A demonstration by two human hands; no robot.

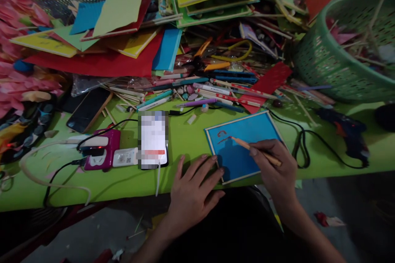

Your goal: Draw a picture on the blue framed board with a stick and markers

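My right hand is closed around a wooden-coloured pencil, whose red tip touches a blue card. Thin pale sticks frame the card's edges. Small red-brown marks show near its upper left. Fingers spread, my left hand rests on the green tabletop, its fingertips at the card's left edge. Left of that hand lies a lit phone with a blurred screen and a white cable below it.
A magenta power strip with cables sits at the left, near a dark phone. Pens, sticks, pliers and coloured cards pile up behind. At the right are a green basket and a glue gun with its cord.
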